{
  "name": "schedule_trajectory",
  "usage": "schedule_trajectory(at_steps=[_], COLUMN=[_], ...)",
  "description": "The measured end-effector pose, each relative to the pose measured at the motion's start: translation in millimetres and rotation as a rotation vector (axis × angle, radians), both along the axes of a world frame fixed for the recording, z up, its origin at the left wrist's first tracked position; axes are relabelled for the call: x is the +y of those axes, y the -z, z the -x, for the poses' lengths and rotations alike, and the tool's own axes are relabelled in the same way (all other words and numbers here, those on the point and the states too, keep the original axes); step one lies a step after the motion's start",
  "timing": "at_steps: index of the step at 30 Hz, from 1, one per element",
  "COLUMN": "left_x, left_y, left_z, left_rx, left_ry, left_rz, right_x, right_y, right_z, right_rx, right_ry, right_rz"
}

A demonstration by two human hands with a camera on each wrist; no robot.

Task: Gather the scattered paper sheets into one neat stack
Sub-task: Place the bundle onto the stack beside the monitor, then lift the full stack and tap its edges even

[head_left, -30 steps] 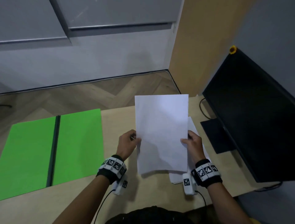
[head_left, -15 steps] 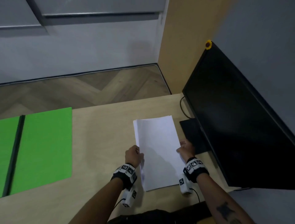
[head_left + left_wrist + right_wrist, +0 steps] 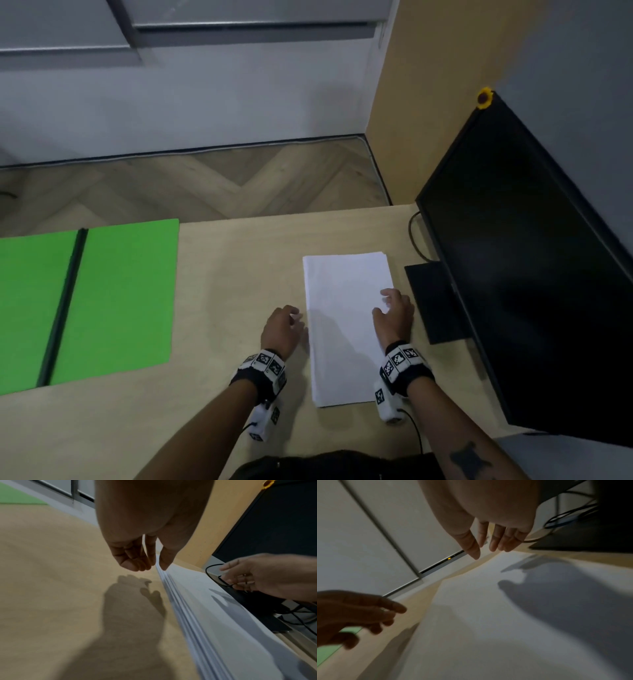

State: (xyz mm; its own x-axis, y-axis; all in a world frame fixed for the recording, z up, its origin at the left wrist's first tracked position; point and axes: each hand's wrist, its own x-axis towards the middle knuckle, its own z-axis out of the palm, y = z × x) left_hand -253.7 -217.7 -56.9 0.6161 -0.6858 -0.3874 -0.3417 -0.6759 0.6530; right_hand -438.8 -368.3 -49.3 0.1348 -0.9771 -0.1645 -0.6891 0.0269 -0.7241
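Head view: the stack of white paper sheets (image 3: 346,318) lies flat on the pale wooden counter (image 3: 233,274), squared up, its long side running away from the person, just left of the black monitor base (image 3: 433,301). The left hand (image 3: 282,330) sits at the stack's left edge; the right hand (image 3: 394,317) is over the stack's right edge. Finger detail is not resolved from above. The left wrist view adds it: the left hand (image 3: 142,536) hangs above the counter with fingers loosely curled, grip holding nothing; the thumb tip (image 3: 165,562) appears to meet the stack's edge (image 3: 187,615), contact uncertain through blur. Several sheet layers show along that edge, slightly fanned. The right wrist view shows the right hand (image 3: 488,520) above the top sheet (image 3: 505,615), fingers (image 3: 494,539) straight and slightly spread, grip apart and holding nothing, its shadow cast on the paper. Surroundings: a bright green folder with a dark spine (image 3: 85,301) lies open on the counter, well apart to the left and cut off by the frame edge; a large black monitor (image 3: 534,260) stands close on the right, a small yellow flower-shaped object (image 3: 485,98) on its top corner; black cables (image 3: 216,574) loop behind the base. Both wrist views are dim and motion-blurred; the stack's near end is cut off in them.
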Motion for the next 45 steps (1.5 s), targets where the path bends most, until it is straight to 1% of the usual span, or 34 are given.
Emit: schedule_trajectory(at_steps=[3, 7, 9, 12, 15, 19, 23, 26, 28, 30, 33, 36, 38, 42, 45], left_x=[20, 63, 90, 133, 174, 222, 265, 289, 298, 304, 307, 305, 303, 295, 284], left_y=[-3, -7, -8, -13, -16, -21, -18, -15, -13, -10, -4, 0, 1, -2, -3], left_z=[-26, -76, -107, -156, -203, -254, -298, -321, -332, -340, -340, -328, -316, -286, -261], left_rx=[-0.072, -0.228, -0.300, -0.323, -0.297, -0.279, -0.290, -0.287, -0.263, -0.211, -0.116, -0.147, -0.165, -0.201, -0.211], left_ry=[-0.010, -0.011, -0.035, -0.103, -0.166, -0.199, -0.173, -0.151, -0.135, -0.099, 0.013, 0.123, 0.166, 0.276, 0.343], left_rz=[0.021, -0.006, -0.036, -0.098, -0.142, -0.204, -0.269, -0.301, -0.321, -0.345, -0.398, -0.460, -0.458, -0.402, -0.345], right_x=[25, 68, 92, 133, 172, 222, 258, 278, 289, 296, 298, 297, 296, 289, 285], right_y=[-1, 2, 5, 9, 12, 9, 8, 11, 11, 12, 17, 26, 29, 27, 23], right_z=[-40, -99, -130, -176, -218, -263, -304, -331, -348, -362, -370, -358, -341, -292, -252], right_rx=[-0.039, -0.018, -0.010, -0.004, 0.008, 0.070, 0.137, 0.204, 0.265, 0.351, 0.484, 0.570, 0.583, 0.505, 0.487], right_ry=[-0.182, -0.454, -0.585, -0.711, -0.760, -0.802, -0.858, -0.884, -0.921, -0.994, -1.120, -1.143, -1.111, -0.964, -0.878], right_rz=[0.043, 0.056, -0.002, -0.122, -0.195, -0.220, -0.203, -0.194, -0.192, -0.196, -0.199, -0.163, -0.141, -0.117, -0.072])
